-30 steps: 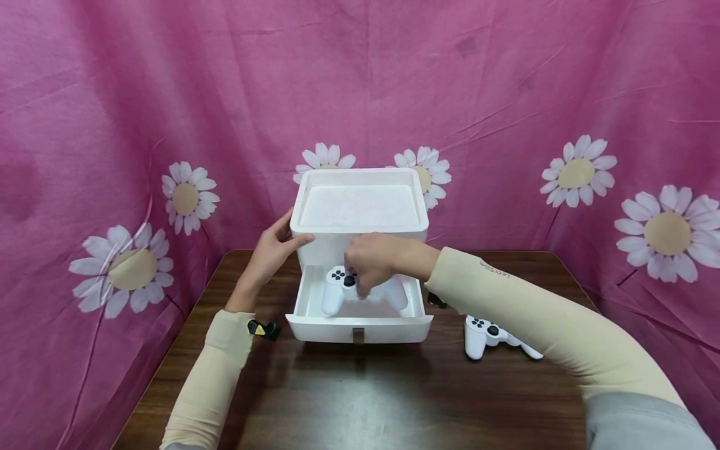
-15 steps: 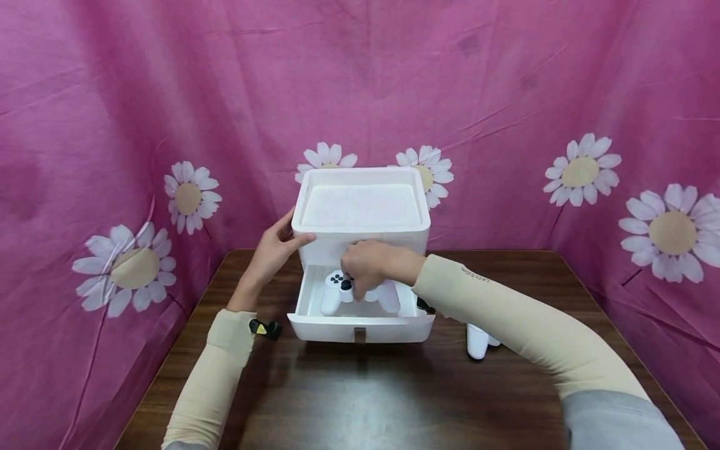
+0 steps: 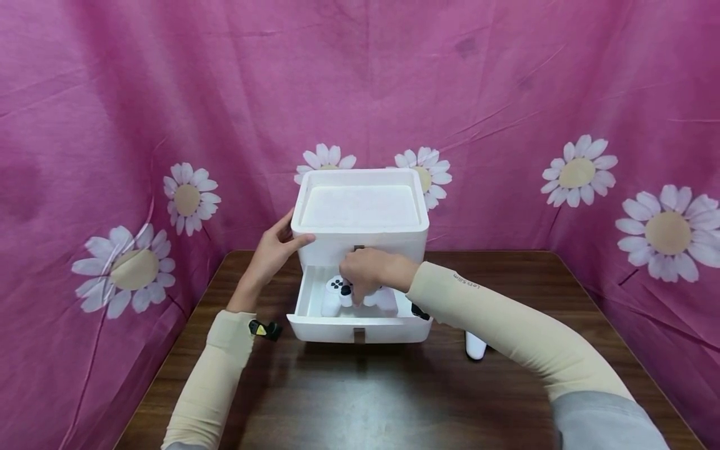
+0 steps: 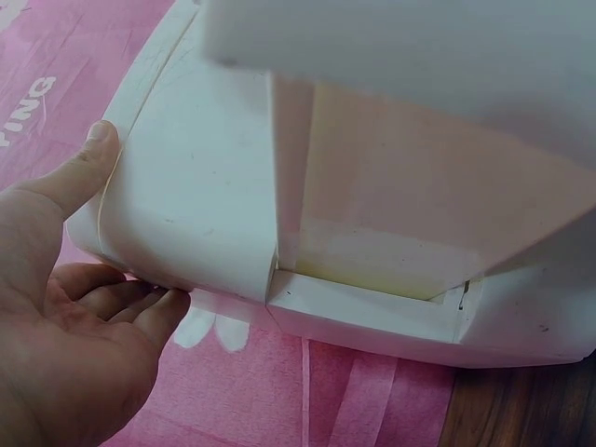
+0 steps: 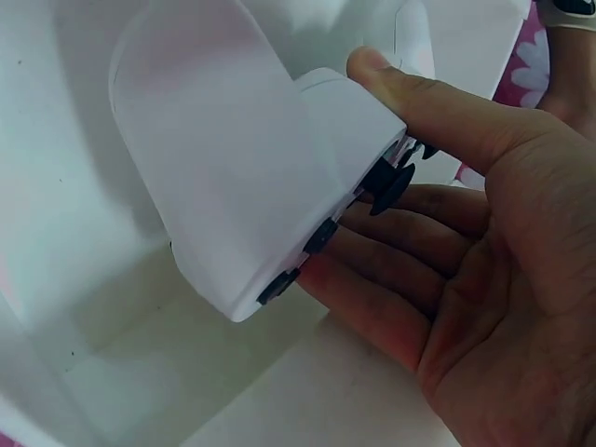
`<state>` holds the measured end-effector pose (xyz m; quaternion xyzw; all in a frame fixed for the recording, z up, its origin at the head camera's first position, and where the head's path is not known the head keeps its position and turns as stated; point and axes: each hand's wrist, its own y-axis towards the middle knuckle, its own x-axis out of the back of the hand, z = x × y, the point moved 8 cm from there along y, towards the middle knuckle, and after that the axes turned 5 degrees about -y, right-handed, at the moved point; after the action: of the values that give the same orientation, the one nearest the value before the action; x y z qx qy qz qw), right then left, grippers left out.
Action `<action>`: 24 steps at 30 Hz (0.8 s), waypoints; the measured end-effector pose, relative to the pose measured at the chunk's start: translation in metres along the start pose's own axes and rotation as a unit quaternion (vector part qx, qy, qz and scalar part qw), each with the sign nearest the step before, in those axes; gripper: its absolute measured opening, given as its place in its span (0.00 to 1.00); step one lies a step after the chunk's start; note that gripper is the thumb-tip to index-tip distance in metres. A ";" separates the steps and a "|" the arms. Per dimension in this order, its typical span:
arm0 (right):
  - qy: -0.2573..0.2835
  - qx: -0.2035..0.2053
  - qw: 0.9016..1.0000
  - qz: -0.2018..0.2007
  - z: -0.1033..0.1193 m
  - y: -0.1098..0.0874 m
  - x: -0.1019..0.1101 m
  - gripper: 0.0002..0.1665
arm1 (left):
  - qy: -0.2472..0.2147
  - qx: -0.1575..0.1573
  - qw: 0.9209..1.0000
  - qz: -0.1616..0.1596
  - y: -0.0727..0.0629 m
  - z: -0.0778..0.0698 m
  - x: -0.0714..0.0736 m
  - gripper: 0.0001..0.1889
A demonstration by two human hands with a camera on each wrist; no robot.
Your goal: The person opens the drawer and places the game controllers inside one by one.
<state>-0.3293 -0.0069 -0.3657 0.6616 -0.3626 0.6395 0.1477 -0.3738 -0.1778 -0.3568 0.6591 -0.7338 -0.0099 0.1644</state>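
Observation:
A white two-drawer cabinet (image 3: 317, 244) stands on the table, its lower drawer (image 3: 326, 329) pulled out. My left hand (image 3: 271, 259) holds the cabinet's upper left corner, with the thumb at the front and the fingers along the side; the left wrist view shows this hand (image 4: 84, 345) close up. Inside the drawer is a white game controller (image 3: 332, 303), gripped by its middle from above in my right hand (image 3: 368, 272). In the right wrist view the thumb lies on one side of the controller (image 5: 205, 140) and the fingers on its button side. The hand hides the controller's centre.
A second white controller (image 3: 475, 345) lies on the wooden table (image 3: 360, 394) to the right, mostly covered by my right sleeve (image 3: 495, 319). A pink cloth (image 3: 360, 81) with daisies hangs behind and at both sides.
My right hand has lowered the controller deeper into the drawer, moving slightly left. The right forearm now covers more of the second controller. My left hand has stayed on the cabinet.

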 end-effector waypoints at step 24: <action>0.012 -0.015 1.000 0.005 -0.002 -0.002 -0.011 0.19 | 0.010 -0.011 1.000 0.001 -0.003 -0.002 0.000 0.44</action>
<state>-0.3288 -0.0007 -0.3753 0.6498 -0.3739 0.6425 0.1587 -0.3708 -0.1778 -0.3559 0.6563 -0.7328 -0.0109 0.1793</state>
